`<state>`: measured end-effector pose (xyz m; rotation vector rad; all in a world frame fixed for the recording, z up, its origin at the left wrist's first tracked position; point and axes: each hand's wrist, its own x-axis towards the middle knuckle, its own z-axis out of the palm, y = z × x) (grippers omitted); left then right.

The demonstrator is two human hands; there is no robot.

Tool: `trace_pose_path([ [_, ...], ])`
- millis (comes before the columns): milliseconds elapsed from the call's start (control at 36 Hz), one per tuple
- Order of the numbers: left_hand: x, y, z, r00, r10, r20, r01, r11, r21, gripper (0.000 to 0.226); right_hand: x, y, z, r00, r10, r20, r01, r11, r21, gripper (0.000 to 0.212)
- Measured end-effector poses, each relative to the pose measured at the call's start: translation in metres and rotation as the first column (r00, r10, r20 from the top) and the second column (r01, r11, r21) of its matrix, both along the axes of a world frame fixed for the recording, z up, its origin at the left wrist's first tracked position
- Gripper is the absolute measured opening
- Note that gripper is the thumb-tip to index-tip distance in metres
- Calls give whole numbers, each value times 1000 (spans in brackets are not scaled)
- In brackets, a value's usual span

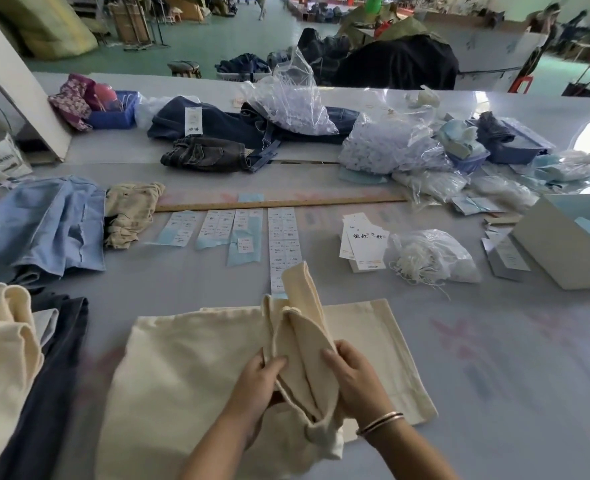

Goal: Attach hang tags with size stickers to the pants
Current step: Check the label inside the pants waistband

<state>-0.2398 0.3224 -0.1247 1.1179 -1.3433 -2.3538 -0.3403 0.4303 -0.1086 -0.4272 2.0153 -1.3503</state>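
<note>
Cream pants [186, 372] lie flat on the grey table [494, 358] in front of me. A folded part of them stands up in the middle, between my two hands. My left hand [257, 386] grips the fold's left edge. My right hand [354, 377], with bangles at the wrist, holds its right side. Beyond the pants lie strips of size stickers [283, 240] on blue backing. A stack of white hang tags [364, 247] sits to the right of them. A plastic bag of white strings [435, 258] lies beside the tags.
Cream and dark folded pants [19, 358] are stacked at the left, with light blue garments [44, 230] behind. A wooden ruler [279, 203] crosses the table's middle. Dark jeans [217, 133], plastic bags [383, 143] and blue baskets fill the far side. An open white box [570, 244] stands at the right.
</note>
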Motion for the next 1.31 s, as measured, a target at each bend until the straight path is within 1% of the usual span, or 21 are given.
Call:
trace_pose_path([
  [139,7,-16,1,999,1,-32,-1,1000,1,18,-7,1,6,963,-109,248,159,969,-191,17],
  [222,14,-26,5,993,-32,-112,34,999,15,21,-11,2,9,900,-96,425,240,923,-301,15],
  [306,19,-31,10,974,-61,-218,70,997,30,34,-13,3,8,891,-79,448,261,895,-362,11],
  [389,19,-26,13,964,-32,-264,46,998,46,39,-12,1,7,947,-119,297,244,871,-427,30],
  [444,17,-18,11,964,28,-265,1,994,110,43,-8,0,12,980,-122,157,177,897,-405,32],
  [472,15,-14,10,964,49,-260,-13,990,137,43,-7,0,14,986,-130,108,162,916,-367,35],
  [528,12,-6,11,965,59,-256,-21,989,148,37,-4,-1,17,986,-130,105,156,944,-290,36],
  [583,9,1,13,968,47,-246,-19,993,114,32,-1,-1,20,996,-87,30,91,976,-197,14],
  [667,4,10,14,970,-1,-244,22,996,82,29,-4,-2,19,964,57,-260,-41,997,68,34],
  [694,2,13,14,970,-13,-244,32,997,74,29,-3,-4,20,939,88,-332,-49,991,124,37],
  [750,1,15,15,971,-7,-240,24,997,71,29,-5,-7,19,906,117,-408,-43,982,185,35],
  [833,0,14,17,976,-14,-217,27,998,54,25,-12,-10,15,903,95,-419,-8,979,204,18],
  [889,1,10,20,985,-57,-165,58,998,1,23,-16,-9,13,906,88,-415,-12,983,183,21],
  [944,2,6,25,991,-59,-121,53,997,-52,29,-19,-8,13,945,38,-324,0,993,116,23],
  [1028,-1,1,32,995,92,-34,-96,989,-116,35,-20,-5,15,993,-69,-91,67,997,-33,23],
  [1083,-4,-1,36,981,193,5,-186,953,-237,35,-16,-6,17,997,-55,-55,51,997,-65,22],
  [1139,-8,2,44,982,188,-8,-181,938,-297,33,-8,-8,20,992,-13,-125,5,998,-60,19],
  [1194,-11,6,55,988,132,-83,-147,968,-205,26,-1,-10,24,970,19,-244,-28,999,-31,19],
  [1250,-13,6,61,987,121,-104,-136,977,-161,49,5,-12,27,926,34,-375,-44,999,-16,21],
  [1278,-14,5,61,988,120,-98,-136,973,-186,60,7,-13,29,903,42,-427,-52,999,-11,22],
  [1306,-13,4,62,990,116,-83,-133,963,-236,63,8,-13,31,886,48,-462,-59,998,-9,24],
])
